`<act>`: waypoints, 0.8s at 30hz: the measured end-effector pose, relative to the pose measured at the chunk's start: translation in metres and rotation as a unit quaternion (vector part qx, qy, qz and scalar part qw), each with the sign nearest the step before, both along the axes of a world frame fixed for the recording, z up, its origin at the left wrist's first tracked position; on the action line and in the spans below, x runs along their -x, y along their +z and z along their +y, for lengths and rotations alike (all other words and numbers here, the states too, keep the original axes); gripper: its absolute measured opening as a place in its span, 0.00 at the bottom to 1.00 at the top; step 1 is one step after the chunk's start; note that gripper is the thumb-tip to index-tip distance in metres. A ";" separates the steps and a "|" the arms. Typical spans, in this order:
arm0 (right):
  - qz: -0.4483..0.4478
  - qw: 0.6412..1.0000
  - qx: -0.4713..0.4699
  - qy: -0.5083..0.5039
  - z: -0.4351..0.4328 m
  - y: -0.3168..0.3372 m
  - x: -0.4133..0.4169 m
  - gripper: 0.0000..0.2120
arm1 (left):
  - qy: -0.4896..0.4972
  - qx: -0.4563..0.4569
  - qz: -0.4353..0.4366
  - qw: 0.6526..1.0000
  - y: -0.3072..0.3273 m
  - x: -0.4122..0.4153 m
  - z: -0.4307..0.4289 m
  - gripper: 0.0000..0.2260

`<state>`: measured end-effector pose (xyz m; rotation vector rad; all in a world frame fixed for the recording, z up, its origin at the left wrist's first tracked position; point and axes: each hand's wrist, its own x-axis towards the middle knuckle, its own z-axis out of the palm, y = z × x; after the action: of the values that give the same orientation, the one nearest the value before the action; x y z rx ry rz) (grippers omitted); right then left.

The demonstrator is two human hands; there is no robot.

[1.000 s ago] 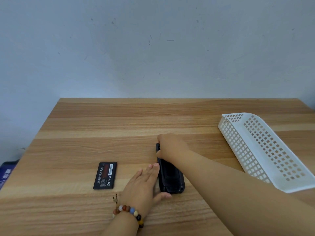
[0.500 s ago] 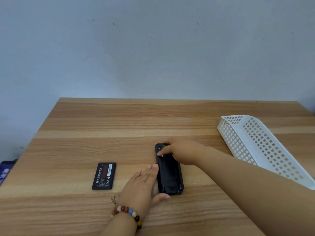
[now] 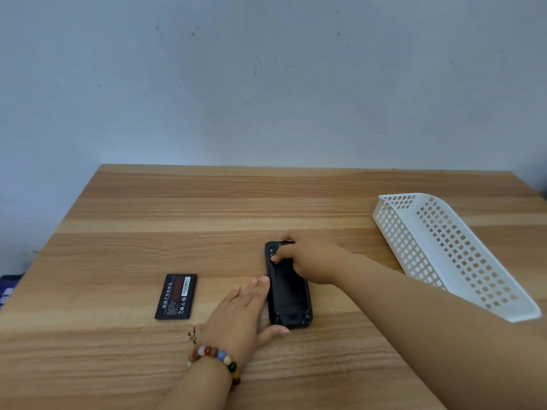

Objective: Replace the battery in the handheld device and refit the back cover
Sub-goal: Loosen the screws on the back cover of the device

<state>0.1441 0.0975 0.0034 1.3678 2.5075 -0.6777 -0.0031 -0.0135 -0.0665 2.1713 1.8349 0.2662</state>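
Flat, the left hand (image 3: 241, 313) braces the device (image 3: 288, 294) with straight fingers; right hand (image 3: 310, 261) fingers curl onto its top.

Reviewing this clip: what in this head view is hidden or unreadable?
- Handheld device: whether its cover is latched; the right hand hides the top.
- Battery: label print too small.
- White basket: inside partly hidden by its wall.
- Left hand: contact under the palm hidden.

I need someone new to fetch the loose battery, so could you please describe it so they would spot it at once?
On the wooden table, look left of the black handheld device that the left hand steadies. The battery lies flat there, alone: a small black rectangle with a white and red label, untouched by either hand.
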 end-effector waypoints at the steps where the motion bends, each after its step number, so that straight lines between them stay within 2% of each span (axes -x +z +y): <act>1: 0.010 1.000 -0.014 0.000 -0.002 0.000 -0.003 0.19 | -0.005 0.013 0.001 1.000 0.001 0.000 -0.001 0.49; 4: 0.046 0.996 -0.071 -0.018 -0.010 -0.001 -0.014 0.20 | 0.010 0.040 0.002 0.999 0.003 -0.001 -0.001 0.46; 8: -0.018 0.995 -0.094 0.030 -0.022 -0.006 -0.027 0.36 | -0.003 0.010 -0.035 0.999 0.001 0.000 -0.002 0.56; 10: -0.038 0.994 -0.088 0.044 -0.028 -0.008 -0.028 0.43 | -0.009 0.016 -0.017 1.000 0.003 0.000 -0.001 0.57; 13: -0.049 0.994 -0.083 0.054 -0.033 -0.008 -0.027 0.48 | -0.002 0.015 -0.016 1.000 0.003 -0.001 -0.002 0.58; 18: -0.052 0.994 -0.079 0.058 -0.036 -0.005 -0.026 0.50 | -0.005 0.010 -0.012 1.000 -0.001 -0.001 -0.001 0.57; 24: -0.059 0.991 -0.090 0.084 -0.036 -0.002 -0.024 0.47 | -0.006 0.012 -0.016 1.000 -0.005 0.001 0.000 0.57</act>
<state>0.1678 0.0617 0.0014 1.1942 2.6018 -0.3338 -0.0039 -0.0134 -0.0713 2.1487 1.7993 0.2732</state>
